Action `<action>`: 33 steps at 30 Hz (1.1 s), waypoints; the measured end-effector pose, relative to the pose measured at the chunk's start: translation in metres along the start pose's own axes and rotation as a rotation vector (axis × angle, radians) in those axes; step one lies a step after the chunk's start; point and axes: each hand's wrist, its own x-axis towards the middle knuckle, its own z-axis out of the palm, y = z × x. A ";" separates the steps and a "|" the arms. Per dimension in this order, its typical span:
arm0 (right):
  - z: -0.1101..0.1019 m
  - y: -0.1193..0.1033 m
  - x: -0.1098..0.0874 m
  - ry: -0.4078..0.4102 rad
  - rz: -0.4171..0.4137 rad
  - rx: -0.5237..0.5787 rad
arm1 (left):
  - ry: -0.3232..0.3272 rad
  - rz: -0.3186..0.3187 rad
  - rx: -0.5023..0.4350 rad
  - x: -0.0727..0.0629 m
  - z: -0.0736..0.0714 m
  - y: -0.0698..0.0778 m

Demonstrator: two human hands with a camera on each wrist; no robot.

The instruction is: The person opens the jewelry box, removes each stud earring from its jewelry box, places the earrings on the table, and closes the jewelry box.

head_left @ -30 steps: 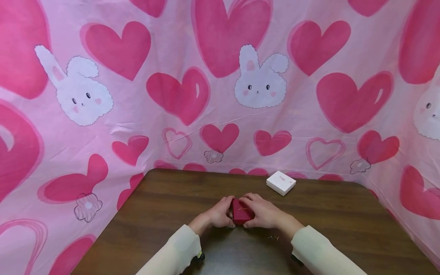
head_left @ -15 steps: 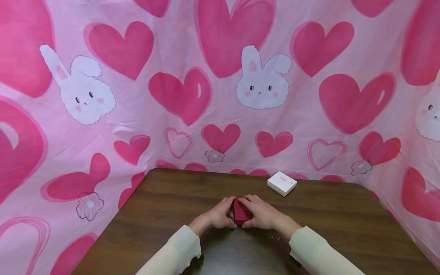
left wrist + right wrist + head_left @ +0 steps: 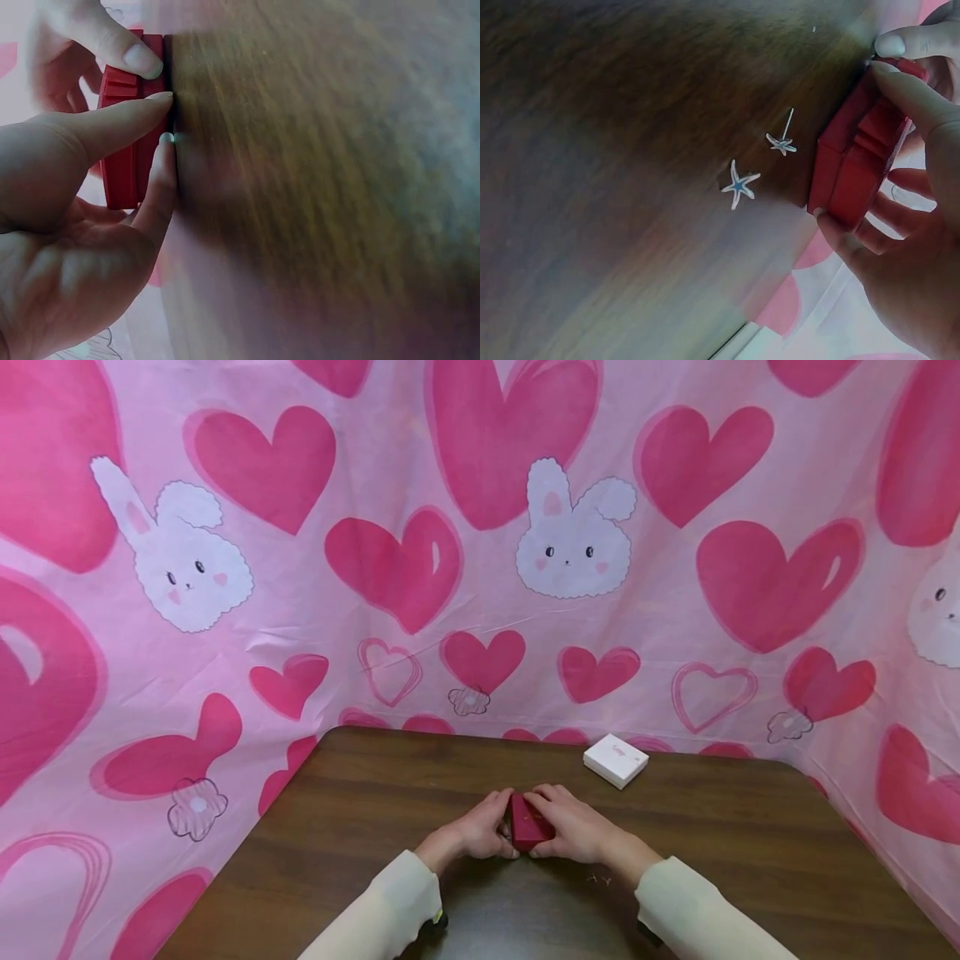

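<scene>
A small red jewelry box stands on the brown table between my two hands. Its lid appears to be down, and a seam runs along its side in both wrist views. My left hand grips the left side, with thumb and fingertips low near the table. From the other side my right hand holds it, fingers over the lid's right part and thumb at the near corner. Two starfish-shaped earrings lie beside the box: one flat, the other earring with its post sticking up.
A white box with small pink lettering sits toward the back right of the table. Pink fabric with hearts and rabbits hangs behind the table and along both sides.
Both hands stay on the red box. The right fingers cover more of its lid than before, hiding most of the gold lettering. The head view has shifted slightly.
</scene>
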 end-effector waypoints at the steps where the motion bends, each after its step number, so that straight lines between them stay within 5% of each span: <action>1: -0.001 0.000 0.000 0.000 0.000 -0.004 | 0.002 0.003 -0.003 0.000 0.000 0.001; 33: -0.003 0.002 -0.005 0.052 0.001 -0.073 | 0.002 -0.004 0.034 0.001 0.001 0.004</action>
